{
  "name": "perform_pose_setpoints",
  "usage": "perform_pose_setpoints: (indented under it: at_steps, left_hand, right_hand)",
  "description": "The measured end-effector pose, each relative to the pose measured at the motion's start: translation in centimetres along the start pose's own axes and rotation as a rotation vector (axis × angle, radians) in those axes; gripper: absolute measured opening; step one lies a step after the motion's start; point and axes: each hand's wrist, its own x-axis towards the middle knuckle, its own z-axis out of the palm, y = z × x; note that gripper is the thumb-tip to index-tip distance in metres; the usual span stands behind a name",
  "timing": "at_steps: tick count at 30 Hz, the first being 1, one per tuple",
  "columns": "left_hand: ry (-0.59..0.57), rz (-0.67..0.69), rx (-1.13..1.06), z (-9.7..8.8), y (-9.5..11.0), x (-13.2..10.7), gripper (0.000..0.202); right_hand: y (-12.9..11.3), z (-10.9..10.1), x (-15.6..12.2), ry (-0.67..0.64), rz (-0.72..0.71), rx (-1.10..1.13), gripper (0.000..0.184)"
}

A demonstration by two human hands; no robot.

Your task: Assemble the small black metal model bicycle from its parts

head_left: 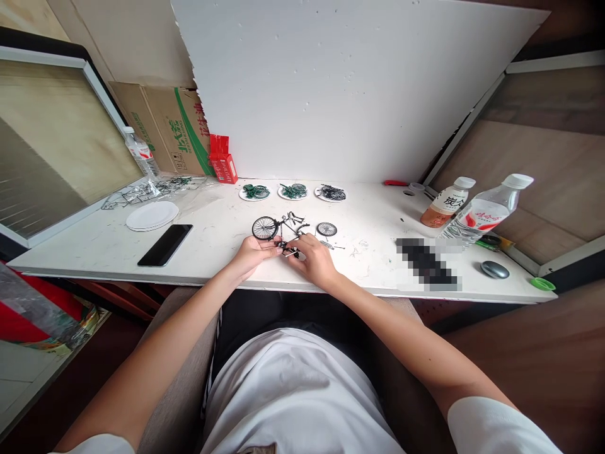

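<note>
A small model bicycle (280, 228) with one spoked wheel fitted stands on the white table (212, 252) in front of me. My left hand (253, 252) pinches its lower frame from the left. My right hand (314, 258) pinches the same part from the right, fingers pressed together. A loose spoked wheel (326, 229) lies flat just right of the model. Behind it stand three small white dishes (293, 191) holding dark green and black model parts.
A black phone (165, 244) and stacked white plates (152, 215) lie at the left, with plastic bags of parts (151, 188) and a water bottle (142, 152). Two bottles (477, 214), a grey mouse (495, 270) and a green cap (542, 284) sit at the right. A white board stands behind.
</note>
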Motion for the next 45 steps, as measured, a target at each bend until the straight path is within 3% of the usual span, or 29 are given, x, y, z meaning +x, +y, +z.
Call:
perform_pose_setpoints:
  at_steps: [45]
  left_hand:
    - [0.011, 0.017, 0.027, 0.08, -0.22, 0.04, 0.061]
  right_hand:
    - [-0.42, -0.14, 0.15, 0.023, 0.033, 0.025, 0.013]
